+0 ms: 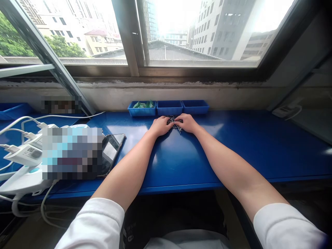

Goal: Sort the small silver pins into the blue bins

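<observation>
Far left: a blue tray (12, 111) sits on the back of the blue steel-topped bench (249, 152). In front of it, a white power strip (23, 155) trails white cables over the front edge. Next along, a pixelated object (72, 153) (can't tell what) butts against a black smartphone (111, 154), which lies near the left forearm.

Left hand (160, 126) and right hand (187, 123) are palm-down, fingers loosely curled, both touching a loose heap of small dark metal fasteners (174, 123) from opposite sides. Heap is on the bench, just in front of the middle bin. Can't tell if either hand pinches a piece; fingers hide it.

Behind the hands, along the wall, are three blue plastic bins, touching side by side. Left bin (141, 108) holds green pieces (141, 104); middle bin (169, 107) and right bin (195, 107) show no visible contents from here.

Bench top is smooth and glossy, running well past the right hand to a white device (286, 111) with a cable at far right. Front edge is straight, and both forearms cross it.
</observation>
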The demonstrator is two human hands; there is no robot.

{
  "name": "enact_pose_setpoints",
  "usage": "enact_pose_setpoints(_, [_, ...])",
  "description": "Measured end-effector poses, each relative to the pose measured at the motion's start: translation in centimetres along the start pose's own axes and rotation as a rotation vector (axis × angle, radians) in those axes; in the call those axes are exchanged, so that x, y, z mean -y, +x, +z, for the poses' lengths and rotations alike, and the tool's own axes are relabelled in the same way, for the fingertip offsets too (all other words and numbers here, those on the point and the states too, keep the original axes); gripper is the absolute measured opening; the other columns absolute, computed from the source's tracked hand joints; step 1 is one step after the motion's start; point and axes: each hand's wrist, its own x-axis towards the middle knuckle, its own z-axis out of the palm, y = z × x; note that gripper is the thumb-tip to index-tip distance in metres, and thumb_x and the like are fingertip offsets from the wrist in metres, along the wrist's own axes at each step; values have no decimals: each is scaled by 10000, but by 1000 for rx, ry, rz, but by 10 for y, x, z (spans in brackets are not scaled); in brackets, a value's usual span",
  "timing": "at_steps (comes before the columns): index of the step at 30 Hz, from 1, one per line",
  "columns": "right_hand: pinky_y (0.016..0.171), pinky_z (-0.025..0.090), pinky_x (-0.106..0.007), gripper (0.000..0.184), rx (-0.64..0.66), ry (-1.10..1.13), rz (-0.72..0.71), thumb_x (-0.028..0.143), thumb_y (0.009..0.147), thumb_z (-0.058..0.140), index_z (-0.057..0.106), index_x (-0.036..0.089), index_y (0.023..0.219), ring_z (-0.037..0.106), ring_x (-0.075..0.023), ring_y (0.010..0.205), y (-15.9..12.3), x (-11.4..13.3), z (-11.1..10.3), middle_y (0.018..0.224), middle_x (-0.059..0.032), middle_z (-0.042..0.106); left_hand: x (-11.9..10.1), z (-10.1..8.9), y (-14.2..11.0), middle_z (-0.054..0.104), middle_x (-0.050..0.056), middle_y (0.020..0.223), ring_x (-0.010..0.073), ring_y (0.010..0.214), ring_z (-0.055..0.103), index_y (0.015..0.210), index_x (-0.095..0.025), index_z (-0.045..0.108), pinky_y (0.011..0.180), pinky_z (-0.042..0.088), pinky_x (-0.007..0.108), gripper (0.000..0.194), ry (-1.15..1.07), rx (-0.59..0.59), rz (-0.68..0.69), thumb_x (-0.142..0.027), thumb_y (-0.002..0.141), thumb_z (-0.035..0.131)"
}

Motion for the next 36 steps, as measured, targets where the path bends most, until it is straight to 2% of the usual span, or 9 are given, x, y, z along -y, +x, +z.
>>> enact_pose_setpoints(7, [797,494,-292,134,-56,42,-10,226,757,648,735,204,857,639,-174,833,0,5,-1,886,-35,709,-2,-1,-1,588,120,1228,288,1127,548,1201,-203,596,944,413,375,516,1,-6,-6,-546,875,389])
enact_pose_setpoints(13, [758,506,-287,167,-102,169,7,223,700,676,731,188,854,651,-169,780,-1,10,-2,840,-28,722,-4,-3,-2,601,97,1205,269,1128,547,1180,-226,601,951,413,361,473,1,2,-12,-531,880,399])
enact_pose_setpoints(16, [728,513,-278,167,-111,225,49,227,664,703,722,180,823,652,-164,747,-1,12,-4,806,-23,718,-3,-2,-1,591,92,1225,262,1134,544,1188,-219,596,967,408,364,454,-20,-42,0,-501,875,426])
enact_pose_setpoints(21, [663,510,-263,197,-97,279,103,264,609,755,711,172,777,647,-165,703,-1,15,-6,760,-25,714,-1,1,0,606,67,1201,231,1106,564,1118,-211,637,963,423,333,360,-106,-176,96,-412,860,487])
enact_pose_setpoints(25, [632,499,-259,221,-106,288,87,351,614,762,714,178,742,652,-175,695,-1,15,-5,733,-25,715,-3,2,1,636,31,1155,202,1070,586,1004,-237,682,973,411,326,251,-144,-214,166,-323,868,489])
enact_pose_setpoints(28, [625,492,-260,186,-144,265,97,343,617,759,715,178,693,652,-177,669,0,14,-5,700,-23,713,-4,3,2,655,24,1121,194,1037,602,948,-238,693,973,399,339,231,-156,-227,196,-287,875,480])
enact_pose_setpoints(36, [657,478,-271,181,-189,278,112,333,645,738,745,177,736,635,-171,667,0,14,-8,708,-26,714,-4,3,1,667,27,1090,191,1014,611,931,-233,703,956,402,325,239,-144,-209,160,-308,880,481])
